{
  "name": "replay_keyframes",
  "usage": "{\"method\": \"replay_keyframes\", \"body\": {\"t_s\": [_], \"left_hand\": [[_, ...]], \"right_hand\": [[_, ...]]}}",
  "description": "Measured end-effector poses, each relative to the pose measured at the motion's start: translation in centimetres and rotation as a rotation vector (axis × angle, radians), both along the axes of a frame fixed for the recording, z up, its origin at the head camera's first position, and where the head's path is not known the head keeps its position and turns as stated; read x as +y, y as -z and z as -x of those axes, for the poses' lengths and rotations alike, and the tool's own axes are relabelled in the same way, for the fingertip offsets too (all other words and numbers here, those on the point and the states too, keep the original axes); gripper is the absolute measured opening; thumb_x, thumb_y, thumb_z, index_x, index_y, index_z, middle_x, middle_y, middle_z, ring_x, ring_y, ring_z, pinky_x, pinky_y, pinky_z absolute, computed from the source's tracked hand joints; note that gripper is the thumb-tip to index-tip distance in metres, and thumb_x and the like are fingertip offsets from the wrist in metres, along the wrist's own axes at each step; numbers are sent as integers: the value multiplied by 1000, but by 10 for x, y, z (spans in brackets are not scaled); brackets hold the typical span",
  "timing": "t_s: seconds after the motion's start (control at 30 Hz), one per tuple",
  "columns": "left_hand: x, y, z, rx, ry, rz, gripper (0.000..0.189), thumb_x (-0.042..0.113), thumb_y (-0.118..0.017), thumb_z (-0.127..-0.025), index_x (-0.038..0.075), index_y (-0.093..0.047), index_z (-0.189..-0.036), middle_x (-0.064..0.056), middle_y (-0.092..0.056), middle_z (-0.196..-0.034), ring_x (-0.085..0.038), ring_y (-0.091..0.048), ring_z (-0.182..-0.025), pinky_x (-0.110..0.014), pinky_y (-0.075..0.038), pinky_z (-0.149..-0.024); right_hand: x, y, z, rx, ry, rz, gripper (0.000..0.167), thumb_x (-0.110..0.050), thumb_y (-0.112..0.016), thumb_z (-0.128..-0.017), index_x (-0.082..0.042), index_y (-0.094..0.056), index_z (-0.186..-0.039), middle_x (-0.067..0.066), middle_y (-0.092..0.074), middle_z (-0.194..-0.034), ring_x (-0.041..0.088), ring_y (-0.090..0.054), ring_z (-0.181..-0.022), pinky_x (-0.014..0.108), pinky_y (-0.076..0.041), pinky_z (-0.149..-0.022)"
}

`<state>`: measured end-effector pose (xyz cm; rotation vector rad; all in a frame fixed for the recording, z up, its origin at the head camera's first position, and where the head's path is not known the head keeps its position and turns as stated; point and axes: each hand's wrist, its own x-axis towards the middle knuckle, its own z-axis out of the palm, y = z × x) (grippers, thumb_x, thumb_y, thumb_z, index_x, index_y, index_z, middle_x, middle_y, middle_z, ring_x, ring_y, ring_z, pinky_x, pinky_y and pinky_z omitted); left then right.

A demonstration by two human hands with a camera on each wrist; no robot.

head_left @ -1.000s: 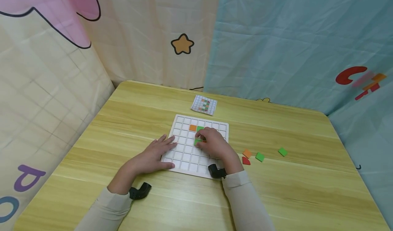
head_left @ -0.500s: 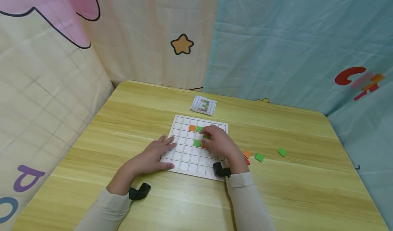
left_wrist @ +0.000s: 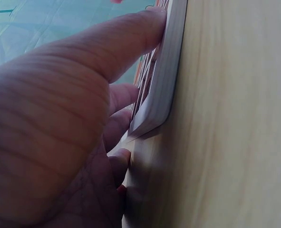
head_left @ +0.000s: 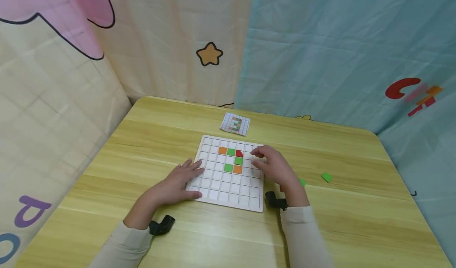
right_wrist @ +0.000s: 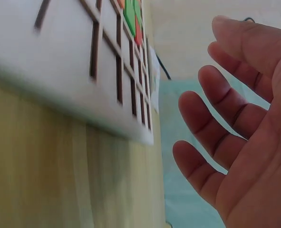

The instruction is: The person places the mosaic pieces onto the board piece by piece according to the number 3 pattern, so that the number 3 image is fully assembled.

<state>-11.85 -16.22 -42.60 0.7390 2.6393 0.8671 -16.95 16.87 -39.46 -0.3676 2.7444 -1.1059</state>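
Observation:
A white grid board (head_left: pixel 213 185) lies on the table. Near its middle sit an orange tile (head_left: pixel 222 151), a green tile (head_left: pixel 231 152), a red quarter-round tile (head_left: pixel 239 154) and, below these, more green and orange squares. My left hand (head_left: pixel 176 183) rests along the board's left edge, its thumb (left_wrist: pixel 140 33) and some fingertips touching the board. Over the right edge hovers my right hand (head_left: pixel 279 169), its fingers loosely bent. In the right wrist view the right palm (right_wrist: pixel 259 161) holds nothing and is apart from the board.
Behind the board lies a small card (head_left: pixel 235 124) printed with a coloured grid pattern. To the right is a loose green tile (head_left: pixel 326 177). Another green tile (head_left: pixel 302 182) and a red piece (head_left: pixel 282 188) are partly hidden by the right wrist. Curtains hang behind the table.
My right hand has lifted off the tiles and moved right to the board's edge, uncovering the red quarter-round, green and orange tiles. My left hand has stayed in place.

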Motion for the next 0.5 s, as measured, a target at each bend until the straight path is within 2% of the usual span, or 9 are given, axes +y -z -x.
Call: {"method": "replay_keyframes", "body": {"t_s": [0.13, 0.37, 0.5], "left_hand": [[-1, 0, 0, 3, 0, -2, 75, 38, -73, -89, 5, -43, -150, -10, -26, -162, -39, -9, -150, -60, -9, -117], [0, 2, 1, -1, 4, 3, 76, 40, -73, -89, 5, -42, -151, -10, -25, -162, -38, -8, -150, -60, -9, -117], [0, 1, 1, 2, 5, 1, 77, 40, -73, -89, 5, -43, -150, -11, -25, -162, -39, -8, -150, -60, -9, -117]], "right_hand": [[16, 3, -4, -3, 32, -2, 31, -18, -67, -96, -6, -63, -124, 9, -61, -121, 30, -54, -115, 50, -45, -98], [43, 7, -14, 54, 42, -26, 30, -18, -67, -96, -5, -63, -123, 11, -61, -120, 32, -55, -115, 56, -42, -101], [58, 9, -21, 56, 54, -30, 31, -18, -67, -96, -4, -63, -123, 12, -61, -120, 32, -55, -113, 57, -40, -102]]}}
